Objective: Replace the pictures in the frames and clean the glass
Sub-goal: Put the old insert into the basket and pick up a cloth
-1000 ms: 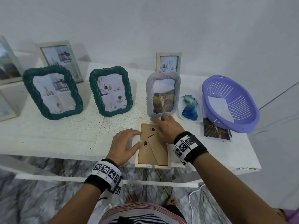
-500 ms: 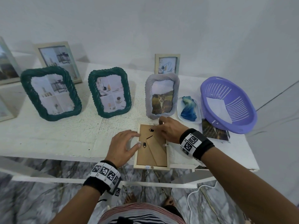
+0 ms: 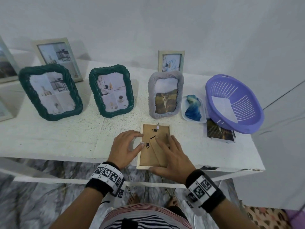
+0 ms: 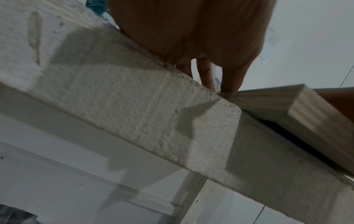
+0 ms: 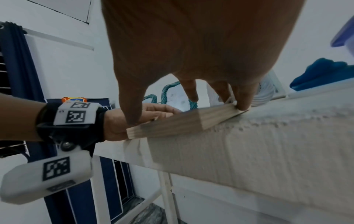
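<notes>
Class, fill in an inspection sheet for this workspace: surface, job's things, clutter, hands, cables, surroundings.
Surface: rough white painted table.
Job's things: pale wooden frame face down at the front edge, brown backing up; two green rope-edged frames and grey ribbed frame with cat picture upright; loose dark photo print; blue cloth in a white tray.
Clutter: purple plastic basket holding paper.
Hands: left hand on the frame's left edge; right hand flat on the backing.
Cables: nothing seen.
Surroundings: white wall, marbled floor.
</notes>
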The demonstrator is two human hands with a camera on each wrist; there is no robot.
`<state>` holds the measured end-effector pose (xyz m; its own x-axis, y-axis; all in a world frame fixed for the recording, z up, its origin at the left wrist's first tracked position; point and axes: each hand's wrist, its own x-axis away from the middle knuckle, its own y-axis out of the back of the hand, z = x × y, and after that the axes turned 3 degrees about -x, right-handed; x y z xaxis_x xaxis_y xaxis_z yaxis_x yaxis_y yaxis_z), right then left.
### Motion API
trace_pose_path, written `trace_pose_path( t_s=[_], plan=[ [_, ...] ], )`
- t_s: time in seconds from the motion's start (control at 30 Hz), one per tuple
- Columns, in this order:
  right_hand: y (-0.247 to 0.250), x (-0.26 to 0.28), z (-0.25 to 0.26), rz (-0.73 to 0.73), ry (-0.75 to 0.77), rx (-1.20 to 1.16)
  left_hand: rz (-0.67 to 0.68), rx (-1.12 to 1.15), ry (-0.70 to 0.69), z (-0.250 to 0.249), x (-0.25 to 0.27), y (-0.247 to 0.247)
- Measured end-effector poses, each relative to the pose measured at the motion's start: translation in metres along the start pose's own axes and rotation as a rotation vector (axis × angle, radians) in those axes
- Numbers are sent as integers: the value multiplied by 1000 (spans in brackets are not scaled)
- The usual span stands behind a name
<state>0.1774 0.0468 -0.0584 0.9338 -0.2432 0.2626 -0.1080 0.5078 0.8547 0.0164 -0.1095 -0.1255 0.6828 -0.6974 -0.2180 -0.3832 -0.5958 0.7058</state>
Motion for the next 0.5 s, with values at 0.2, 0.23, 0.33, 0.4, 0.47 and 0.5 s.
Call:
trace_pose_path(
  t_s=[0.2,0.23,0.33,0.4,0.47,0.5],
  plan=[
    [-22,1,-7,-97,-2,-41,12,-1,14,-2,1,1],
    [-25,1,-9,-100,10,-57,17,-4,20,-2,1,1],
    [-32,0,-10,-121,41,-90,27,-5,29,-2,0,0],
    [-34,0,-9,-128,47,-97,28,-5,32,-1,1,0],
    [-35,-1,-8,-128,47,-102,27,-1,32,-2,1,1],
    [-35,0,-7,-140,59,-97,26,-1,30,-2,2,1]
  ],
)
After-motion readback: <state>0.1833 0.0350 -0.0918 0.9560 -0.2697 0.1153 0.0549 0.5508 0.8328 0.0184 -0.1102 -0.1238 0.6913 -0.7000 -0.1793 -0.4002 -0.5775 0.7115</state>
